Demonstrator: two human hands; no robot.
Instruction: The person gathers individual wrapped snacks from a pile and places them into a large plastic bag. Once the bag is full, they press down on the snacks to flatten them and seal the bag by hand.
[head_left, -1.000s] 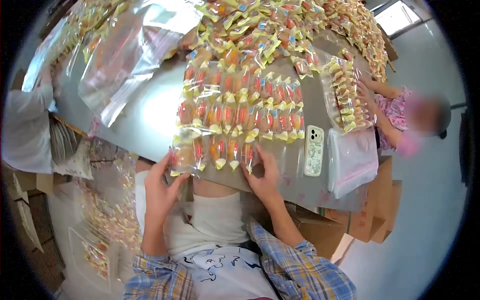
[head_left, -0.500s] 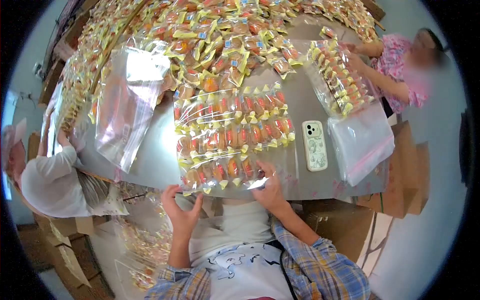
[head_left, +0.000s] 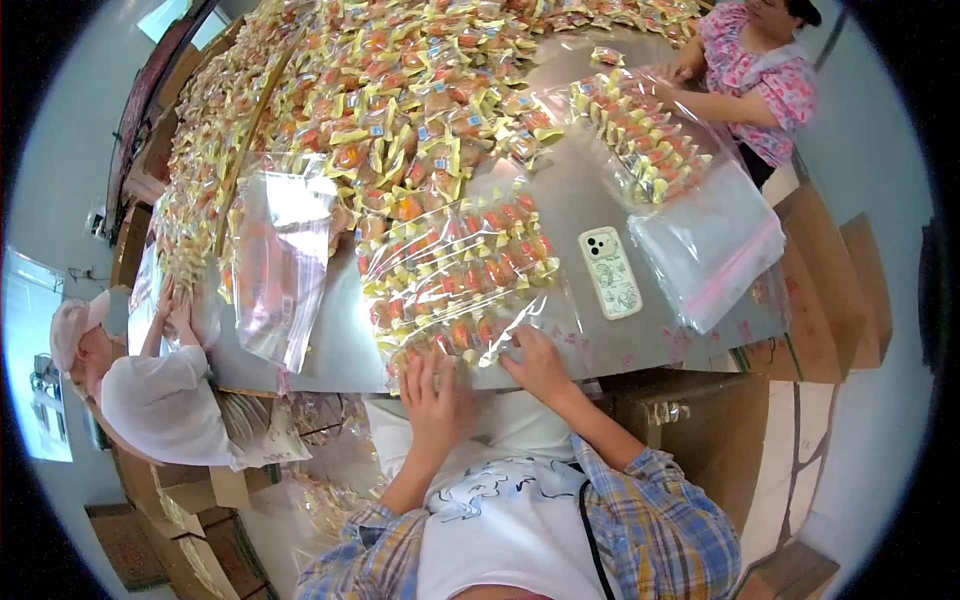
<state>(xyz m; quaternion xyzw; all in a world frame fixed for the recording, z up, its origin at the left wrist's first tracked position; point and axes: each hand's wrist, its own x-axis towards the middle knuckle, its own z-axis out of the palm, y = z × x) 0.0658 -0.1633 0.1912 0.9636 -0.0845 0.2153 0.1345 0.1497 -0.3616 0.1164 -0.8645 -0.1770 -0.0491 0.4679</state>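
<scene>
In front of me on the table lies a clear plastic bag (head_left: 460,265) filled with several rows of small wrapped pastries with red and yellow wrappers. My left hand (head_left: 433,395) rests on the bag's near edge, fingers stretched out over the lowest row. At the near right corner, my right hand (head_left: 540,368) has its fingers bent and closed on the loose plastic of the bag. Glare on the film hides part of the lower rows.
Loose wrapped pastries (head_left: 400,100) heap across the back. Empty bags (head_left: 285,270) lie left, with another stack (head_left: 710,240) right, near a phone (head_left: 609,272). One co-worker (head_left: 745,80) handles a filled bag (head_left: 640,140); another (head_left: 160,390) sits left. Cardboard boxes (head_left: 820,270) stand right.
My left hand has moved right and onto the bag's near edge, its fingers now flat over it. The right hand stays at the near right corner. The whole view has tilted.
</scene>
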